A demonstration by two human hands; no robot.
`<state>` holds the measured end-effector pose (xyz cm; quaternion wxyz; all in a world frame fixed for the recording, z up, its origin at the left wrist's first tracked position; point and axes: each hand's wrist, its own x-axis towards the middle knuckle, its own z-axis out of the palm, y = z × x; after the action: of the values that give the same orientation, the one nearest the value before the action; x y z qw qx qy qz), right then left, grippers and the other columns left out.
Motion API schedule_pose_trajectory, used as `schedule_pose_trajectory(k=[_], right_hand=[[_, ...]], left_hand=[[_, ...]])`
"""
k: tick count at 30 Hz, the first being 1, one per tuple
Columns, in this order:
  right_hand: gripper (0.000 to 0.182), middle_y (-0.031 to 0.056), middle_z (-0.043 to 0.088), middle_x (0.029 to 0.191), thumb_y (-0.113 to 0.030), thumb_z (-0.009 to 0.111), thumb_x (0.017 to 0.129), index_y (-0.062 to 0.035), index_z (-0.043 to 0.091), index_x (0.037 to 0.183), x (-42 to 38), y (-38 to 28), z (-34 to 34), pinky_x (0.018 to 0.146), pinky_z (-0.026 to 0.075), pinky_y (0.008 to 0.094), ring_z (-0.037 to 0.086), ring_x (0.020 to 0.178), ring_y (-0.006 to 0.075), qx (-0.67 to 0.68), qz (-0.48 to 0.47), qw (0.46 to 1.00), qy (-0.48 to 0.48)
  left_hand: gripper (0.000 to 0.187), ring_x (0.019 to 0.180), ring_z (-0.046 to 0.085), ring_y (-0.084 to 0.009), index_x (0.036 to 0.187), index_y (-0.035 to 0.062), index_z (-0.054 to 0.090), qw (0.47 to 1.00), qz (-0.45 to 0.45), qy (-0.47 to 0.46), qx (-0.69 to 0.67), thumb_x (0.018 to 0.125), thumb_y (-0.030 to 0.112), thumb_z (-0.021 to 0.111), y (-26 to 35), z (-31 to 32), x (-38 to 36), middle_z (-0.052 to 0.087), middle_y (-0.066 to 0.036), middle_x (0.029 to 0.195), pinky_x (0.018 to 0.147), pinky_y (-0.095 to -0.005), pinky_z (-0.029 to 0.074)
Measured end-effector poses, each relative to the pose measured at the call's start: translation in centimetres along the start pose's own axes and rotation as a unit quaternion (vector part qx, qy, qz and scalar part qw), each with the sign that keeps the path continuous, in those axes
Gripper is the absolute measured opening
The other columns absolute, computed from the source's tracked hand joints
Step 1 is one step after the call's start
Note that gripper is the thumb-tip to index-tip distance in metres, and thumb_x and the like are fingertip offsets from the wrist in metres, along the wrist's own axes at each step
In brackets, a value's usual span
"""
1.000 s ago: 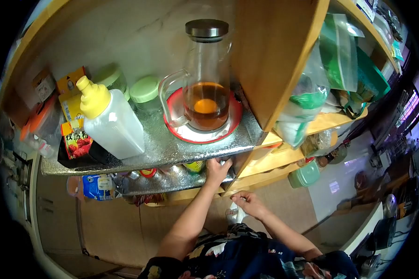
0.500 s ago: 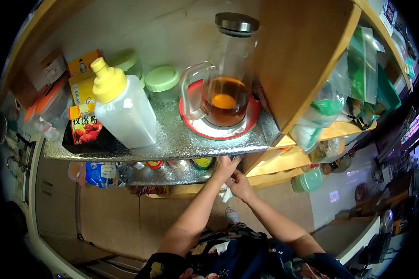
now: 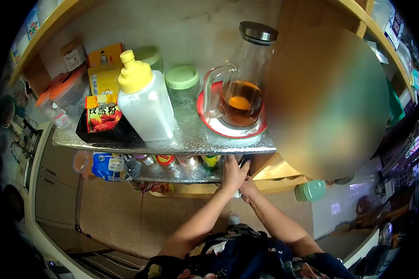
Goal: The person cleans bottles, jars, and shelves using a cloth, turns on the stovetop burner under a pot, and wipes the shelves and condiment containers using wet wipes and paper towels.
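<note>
My left hand (image 3: 236, 175) reaches to the lower shelf, just under the upper shelf's front edge. Its fingers close around a dark object (image 3: 242, 161) whose kind I cannot make out. Close against that wrist, my right hand (image 3: 249, 189) is closed, with a crumpled white piece like cloth or tissue (image 3: 237, 194) showing at its fingers. Left of my hands, a bottle with a yellow-green label (image 3: 211, 161) and a red-lidded jar (image 3: 165, 160) stand on the lower shelf.
Above, a glass pitcher (image 3: 243, 104) of brown liquid stands on a red-rimmed plate (image 3: 205, 122). A yellow-capped white bottle (image 3: 146, 109), a green-lidded jar (image 3: 182, 83) and a black box (image 3: 95, 134) share that shelf. A blurred patch hides the right side.
The view has shifted, so the shelf items sit further right. Both hands remain together at the lower shelf, and less of the white piece shows. A blurred patch now covers the right shelves.
</note>
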<state>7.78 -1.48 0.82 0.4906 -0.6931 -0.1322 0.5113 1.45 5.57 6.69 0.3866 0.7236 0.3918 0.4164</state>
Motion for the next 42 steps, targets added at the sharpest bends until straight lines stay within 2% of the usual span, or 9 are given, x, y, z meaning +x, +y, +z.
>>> schedule_pose_trajectory(k=[4, 7, 13, 17, 21, 27, 33, 38, 42], right_hand=[[0.029, 0.0087, 0.069, 0.088, -0.016, 0.064, 0.094, 0.0028, 0.06, 0.116, -3.3, -2.5, 0.1, 0.059, 0.052, 0.0292, 0.066, 0.072, 0.017, 0.23, 0.059, 0.968, -0.084], [0.028, 0.0071, 0.07, 0.09, -0.013, 0.068, 0.092, -0.0004, 0.061, 0.116, -2.0, 0.8, -2.0, 0.062, 0.054, 0.0288, 0.067, 0.075, 0.0162, 0.187, 0.052, 0.971, -0.139], [0.017, 0.0048, 0.071, 0.092, -0.009, 0.071, 0.088, -0.002, 0.068, 0.103, -5.2, -0.6, -2.5, 0.061, 0.054, 0.0268, 0.067, 0.072, 0.0122, 0.138, 0.019, 0.982, -0.125], [0.016, 0.001, 0.071, 0.088, -0.011, 0.072, 0.088, -0.0044, 0.071, 0.102, -5.9, -0.2, -3.7, 0.059, 0.05, 0.0254, 0.061, 0.067, 0.0087, 0.082, -0.011, 0.992, -0.096], [0.021, 0.0009, 0.07, 0.088, -0.01, 0.07, 0.089, -0.0022, 0.069, 0.109, -6.6, -1.5, -3.5, 0.066, 0.047, 0.0216, 0.059, 0.072, 0.0069, 0.01, -0.103, 0.989, -0.104], [0.022, 0.0032, 0.066, 0.103, 0.001, 0.06, 0.091, -0.0008, 0.062, 0.113, -8.9, -4.6, -1.8, 0.079, 0.049, 0.0237, 0.059, 0.089, 0.0087, 0.021, -0.275, 0.96, -0.049], [0.031, 0.0147, 0.062, 0.119, 0.01, 0.048, 0.088, 0.0004, 0.066, 0.112, -12.1, -10.2, 3.0, 0.099, 0.044, 0.0316, 0.058, 0.114, 0.0212, -0.07, -0.558, 0.826, 0.036], [0.045, 0.0207, 0.056, 0.134, 0.01, 0.056, 0.082, 0.0003, 0.06, 0.125, -13.6, -10.2, 7.6, 0.104, 0.045, 0.0421, 0.052, 0.126, 0.0396, -0.202, -0.669, 0.71, -0.088], [0.047, 0.0202, 0.056, 0.133, 0.013, 0.057, 0.081, 0.0004, 0.06, 0.126, -13.4, -7.4, 5.9, 0.106, 0.045, 0.0419, 0.054, 0.125, 0.0379, -0.238, -0.658, 0.708, -0.096]], left_hand=[[0.049, 0.116, 0.057, -0.0272, 0.128, -0.0023, 0.048, 0.99, 0.052, 0.061, -0.114, 0.083, 0.003, 0.067, 0.3, -4.5, -3.9, 0.055, -0.021, 0.128, 0.1, -0.0395, 0.046], [0.05, 0.113, 0.054, -0.0296, 0.124, -0.0023, 0.044, 0.966, 0.138, 0.217, -0.012, 0.083, 0.007, 0.071, -2.1, -7.5, -2.9, 0.052, -0.019, 0.119, 0.099, -0.0423, 0.043], [0.08, 0.115, 0.054, -0.0417, 0.131, -0.0065, 0.038, 0.989, -0.047, 0.137, -0.036, 0.073, 0.022, 0.083, -2.6, -6.4, 1.6, 0.054, -0.029, 0.125, 0.1, -0.0444, 0.04], [0.067, 0.107, 0.06, -0.0415, 0.122, -0.0033, 0.053, 0.994, -0.032, 0.103, -0.013, 0.069, 0.024, 0.086, -3.5, -6.2, 2.9, 0.063, -0.024, 0.113, 0.093, -0.0442, 0.045], [0.064, 0.097, 0.065, -0.0312, 0.119, -0.0006, 0.056, 0.987, -0.08, 0.088, -0.109, 0.068, 0.022, 0.087, -4.6, -6.3, 1.6, 0.068, -0.017, 0.105, 0.087, -0.0408, 0.049], [0.064, 0.098, 0.063, -0.0197, 0.119, 0.0002, 0.052, 0.983, 0.009, 0.085, -0.162, 0.068, 0.015, 0.087, -3.7, -9.9, -3.6, 0.065, -0.012, 0.112, 0.088, -0.034, 0.051], [0.066, 0.102, 0.064, -0.0179, 0.119, 0.001, 0.053, 0.972, -0.031, 0.042, -0.229, 0.066, 0.018, 0.088, -3.9, -13.2, -7.8, 0.066, -0.012, 0.112, 0.089, -0.0346, 0.052], [0.069, 0.106, 0.06, -0.0168, 0.125, 0.0009, 0.05, 0.966, -0.011, 0.046, -0.253, 0.068, 0.016, 0.085, -1.8, -14.1, -9.3, 0.063, -0.011, 0.117, 0.092, -0.0335, 0.049], [0.069, 0.105, 0.06, -0.0162, 0.125, 0.0004, 0.049, 0.969, -0.073, 0.022, -0.235, 0.068, 0.014, 0.085, -1.4, -15.5, -10.8, 0.062, -0.01, 0.117, 0.092, -0.0326, 0.048]])
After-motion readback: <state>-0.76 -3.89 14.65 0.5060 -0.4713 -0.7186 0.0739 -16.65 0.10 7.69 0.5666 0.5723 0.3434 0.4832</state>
